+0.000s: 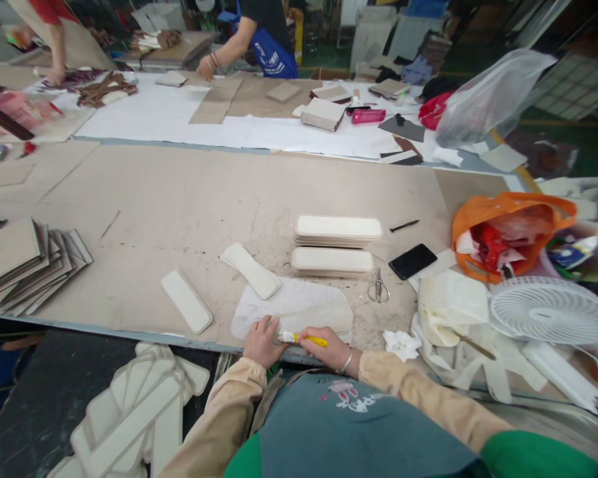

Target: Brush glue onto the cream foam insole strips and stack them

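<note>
My left grip [262, 340] lies low in view at about six o'clock, palm down, fingers spread a little and pointing toward twelve o'clock, pressed flat rather than curled around anything. My left forearm, in a tan sleeve, runs back toward seven o'clock, elbow bent.

My right grip [329, 347] sits just beside it at its three o'clock side, knuckles up, fingers curled closed around a slim handle that points toward nine o'clock, toward my left fingertips. The two grips are near each other, almost touching. A bangle circles my right wrist. My right forearm, also tan-sleeved, stretches away toward four o'clock.
</note>
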Available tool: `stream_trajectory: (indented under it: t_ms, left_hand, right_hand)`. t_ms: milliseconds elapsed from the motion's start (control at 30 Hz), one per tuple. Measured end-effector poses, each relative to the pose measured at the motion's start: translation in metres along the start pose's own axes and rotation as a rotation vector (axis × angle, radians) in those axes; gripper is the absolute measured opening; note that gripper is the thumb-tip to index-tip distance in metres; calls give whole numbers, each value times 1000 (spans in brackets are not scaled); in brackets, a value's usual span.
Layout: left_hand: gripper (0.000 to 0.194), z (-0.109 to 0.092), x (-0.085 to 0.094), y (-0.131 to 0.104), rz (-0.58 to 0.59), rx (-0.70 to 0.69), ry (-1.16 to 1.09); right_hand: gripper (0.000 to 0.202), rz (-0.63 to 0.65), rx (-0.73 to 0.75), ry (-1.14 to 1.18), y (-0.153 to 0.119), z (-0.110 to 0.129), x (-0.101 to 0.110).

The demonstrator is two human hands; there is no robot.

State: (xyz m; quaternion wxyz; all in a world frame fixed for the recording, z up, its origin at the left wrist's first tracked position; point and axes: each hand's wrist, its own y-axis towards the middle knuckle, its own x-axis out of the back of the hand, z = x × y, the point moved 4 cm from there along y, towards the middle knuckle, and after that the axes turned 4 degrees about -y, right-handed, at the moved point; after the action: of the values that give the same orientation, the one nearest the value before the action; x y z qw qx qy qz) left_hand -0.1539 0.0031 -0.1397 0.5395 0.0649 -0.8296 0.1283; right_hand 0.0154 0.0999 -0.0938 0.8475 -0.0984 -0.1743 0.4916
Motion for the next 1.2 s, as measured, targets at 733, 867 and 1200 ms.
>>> stream_trajectory:
  t_ms: [733, 867, 1200]
  left_hand:
    - [61, 2, 0, 2, -31, -74, 62]
    - [57, 4, -1, 2, -62, -109, 70]
    - [58, 4, -2, 2, -68, -109, 112]
  right_hand:
    - [21, -352, -11, -1032, -40, -11, 80]
    - [16, -158, 108, -1113, -21, 0, 38]
    - [20, -356, 24, -1055, -49, -5, 72]
